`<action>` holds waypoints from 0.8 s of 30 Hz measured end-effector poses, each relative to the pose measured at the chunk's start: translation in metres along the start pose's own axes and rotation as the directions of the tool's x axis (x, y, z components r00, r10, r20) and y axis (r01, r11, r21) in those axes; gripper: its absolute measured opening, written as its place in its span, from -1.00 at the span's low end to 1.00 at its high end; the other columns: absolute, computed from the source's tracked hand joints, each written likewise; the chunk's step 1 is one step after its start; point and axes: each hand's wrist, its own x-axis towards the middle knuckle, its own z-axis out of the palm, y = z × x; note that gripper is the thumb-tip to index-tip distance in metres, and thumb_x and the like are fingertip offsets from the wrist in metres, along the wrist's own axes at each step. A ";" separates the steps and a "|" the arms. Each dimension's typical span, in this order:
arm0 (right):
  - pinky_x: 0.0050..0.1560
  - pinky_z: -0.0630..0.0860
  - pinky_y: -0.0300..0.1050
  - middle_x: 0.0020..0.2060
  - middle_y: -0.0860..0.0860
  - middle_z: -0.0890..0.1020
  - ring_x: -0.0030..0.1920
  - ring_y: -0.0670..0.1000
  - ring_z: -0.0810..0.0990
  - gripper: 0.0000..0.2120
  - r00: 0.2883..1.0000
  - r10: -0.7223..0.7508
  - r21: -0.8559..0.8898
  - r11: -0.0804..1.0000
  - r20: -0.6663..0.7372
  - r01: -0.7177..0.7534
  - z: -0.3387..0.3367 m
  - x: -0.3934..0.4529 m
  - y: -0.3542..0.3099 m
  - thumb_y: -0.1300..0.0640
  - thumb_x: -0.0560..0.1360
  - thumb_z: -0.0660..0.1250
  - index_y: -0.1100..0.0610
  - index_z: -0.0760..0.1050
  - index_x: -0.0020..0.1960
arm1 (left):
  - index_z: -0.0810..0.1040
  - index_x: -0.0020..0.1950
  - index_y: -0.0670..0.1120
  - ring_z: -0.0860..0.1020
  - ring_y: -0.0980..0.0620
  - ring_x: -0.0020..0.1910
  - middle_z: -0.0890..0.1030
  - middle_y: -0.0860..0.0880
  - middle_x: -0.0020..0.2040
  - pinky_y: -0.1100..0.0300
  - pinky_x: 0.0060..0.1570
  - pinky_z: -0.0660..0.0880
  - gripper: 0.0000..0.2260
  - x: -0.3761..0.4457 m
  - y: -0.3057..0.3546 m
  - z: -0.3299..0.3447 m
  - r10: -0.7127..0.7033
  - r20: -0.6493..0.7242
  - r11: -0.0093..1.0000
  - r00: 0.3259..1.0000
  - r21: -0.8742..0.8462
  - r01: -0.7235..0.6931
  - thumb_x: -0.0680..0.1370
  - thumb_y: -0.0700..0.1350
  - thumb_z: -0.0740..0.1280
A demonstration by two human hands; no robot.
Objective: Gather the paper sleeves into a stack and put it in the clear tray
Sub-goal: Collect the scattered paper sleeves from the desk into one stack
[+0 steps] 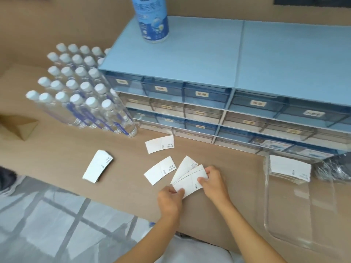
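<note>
Both hands are pinched shut on a small fan of paper sleeves (pixel 190 179) low over the worktop (pixel 123 168): left hand (pixel 171 200) has the near corner between thumb and fingers, right hand (pixel 212 181) grips the far edge. The fan isn't squared up yet, you can see three or so edges splayed out.

Still loose on the worktop: one sleeve (pixel 160 172) just beside the fan, another sleeve (pixel 160 144) further back near the drawer unit (pixel 209 103), and a thicker bundle (pixel 97 166) well off to the left. The clear tray (pixel 269 215) sits to the right with a pile of sleeves (pixel 289 168) already in its far end.

These look like thin, light card, flat and a bit slick, so I'd guess they slide over each other easily. Best bet is probably pinching the short ends and tapping the long edge on the worktop to line them up. Singles lying flat could be fiddly to lift, so maybe drag them to the fan first.
</note>
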 end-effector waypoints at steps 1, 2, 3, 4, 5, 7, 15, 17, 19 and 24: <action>0.09 0.50 0.01 0.00 0.10 0.59 0.07 0.15 0.55 -0.83 0.999 -0.044 -0.077 0.996 0.029 0.046 0.004 0.005 -0.008 0.16 0.39 0.39 0.18 0.53 -0.04 | 0.47 -0.31 -0.14 0.50 -0.08 -0.35 0.58 -0.12 -0.34 0.15 -0.33 0.43 -0.80 0.001 -0.002 -0.004 -0.043 -0.015 0.998 0.999 -0.035 0.043 0.42 -0.14 0.46; 0.14 0.47 0.01 0.05 0.09 0.56 0.12 0.15 0.51 -0.82 0.995 -0.082 -0.137 0.987 0.056 0.089 0.008 0.010 -0.016 0.15 0.39 0.39 0.17 0.53 -0.02 | 0.47 -0.32 -0.14 0.49 -0.08 -0.36 0.58 -0.13 -0.35 0.15 -0.33 0.43 -0.79 0.002 -0.003 -0.007 -0.083 -0.028 0.994 0.996 -0.068 0.080 0.41 -0.14 0.45; 0.18 0.46 0.02 0.09 0.10 0.54 0.16 0.16 0.49 -0.80 0.990 -0.112 -0.184 0.975 0.082 0.125 0.012 0.016 -0.024 0.14 0.39 0.40 0.16 0.53 -0.02 | 0.46 -0.32 -0.14 0.47 -0.08 -0.37 0.57 -0.14 -0.36 0.16 -0.34 0.41 -0.79 0.004 -0.002 -0.010 -0.114 -0.040 0.989 0.993 -0.101 0.110 0.41 -0.14 0.45; 0.21 0.45 0.03 0.12 0.11 0.53 0.19 0.18 0.48 -0.79 0.984 -0.139 -0.223 0.962 0.108 0.160 0.016 0.021 -0.031 0.13 0.39 0.40 0.17 0.53 -0.01 | 0.45 -0.33 -0.13 0.45 -0.07 -0.39 0.55 -0.14 -0.36 0.17 -0.35 0.40 -0.79 0.007 0.001 -0.012 -0.139 -0.050 0.982 0.989 -0.137 0.131 0.41 -0.15 0.45; 0.23 0.44 0.03 0.14 0.13 0.53 0.20 0.20 0.47 -0.78 0.979 -0.157 -0.255 0.949 0.131 0.187 0.019 0.027 -0.037 0.12 0.39 0.42 0.17 0.54 0.00 | 0.44 -0.34 -0.13 0.43 -0.07 -0.39 0.54 -0.14 -0.37 0.19 -0.36 0.38 -0.78 0.010 0.004 -0.014 -0.161 -0.056 0.974 0.985 -0.171 0.149 0.42 -0.16 0.45; 0.25 0.43 0.03 0.17 0.15 0.54 0.24 0.22 0.46 -0.75 0.973 -0.168 -0.296 0.932 0.156 0.208 0.024 0.037 -0.047 0.12 0.39 0.43 0.18 0.56 0.03 | 0.41 -0.38 -0.11 0.41 -0.05 -0.40 0.52 -0.12 -0.38 0.21 -0.36 0.36 -0.74 0.015 0.011 -0.017 -0.210 -0.058 0.952 0.976 -0.237 0.191 0.41 -0.20 0.45; 0.16 0.52 0.06 0.14 0.21 0.63 0.17 0.24 0.57 -0.69 0.971 -0.161 -0.351 0.911 0.176 0.214 0.031 0.050 -0.063 0.14 0.42 0.44 0.26 0.54 0.11 | 0.40 -0.38 -0.09 0.49 -0.10 -0.35 0.54 -0.12 -0.31 0.09 -0.18 0.58 -0.74 0.028 0.029 -0.016 -0.328 -0.057 0.891 0.943 -0.350 0.289 0.35 -0.24 0.47; 0.16 0.52 0.05 0.14 0.20 0.63 0.17 0.23 0.57 -0.69 0.976 -0.148 -0.353 0.915 0.158 0.196 0.031 0.048 -0.062 0.15 0.42 0.44 0.26 0.55 0.11 | 0.41 -0.37 -0.09 0.53 -0.11 -0.32 0.57 -0.12 -0.29 0.00 -0.08 0.63 -0.75 0.028 0.029 -0.016 -0.341 -0.048 0.887 0.939 -0.346 0.304 0.36 -0.23 0.48; 0.16 0.53 0.06 0.14 0.19 0.64 0.18 0.23 0.57 -0.69 0.981 -0.126 -0.334 0.927 0.147 0.169 0.030 0.047 -0.061 0.15 0.42 0.45 0.25 0.55 0.11 | 0.42 -0.34 -0.08 0.55 -0.12 -0.30 0.59 -0.12 -0.27 -0.01 -0.05 0.64 -0.76 0.027 0.028 -0.015 -0.348 -0.040 0.886 0.937 -0.342 0.314 0.36 -0.23 0.49; 0.09 0.55 0.05 0.08 0.16 0.66 0.13 0.23 0.59 -0.73 0.990 -0.064 -0.278 0.956 0.122 0.096 0.028 0.043 -0.054 0.17 0.40 0.45 0.23 0.56 0.06 | 0.47 -0.33 -0.11 0.56 -0.11 -0.28 0.62 -0.17 -0.23 0.06 -0.11 0.59 -0.77 0.025 0.024 -0.013 -0.356 -0.042 0.872 0.934 -0.373 0.315 0.37 -0.25 0.51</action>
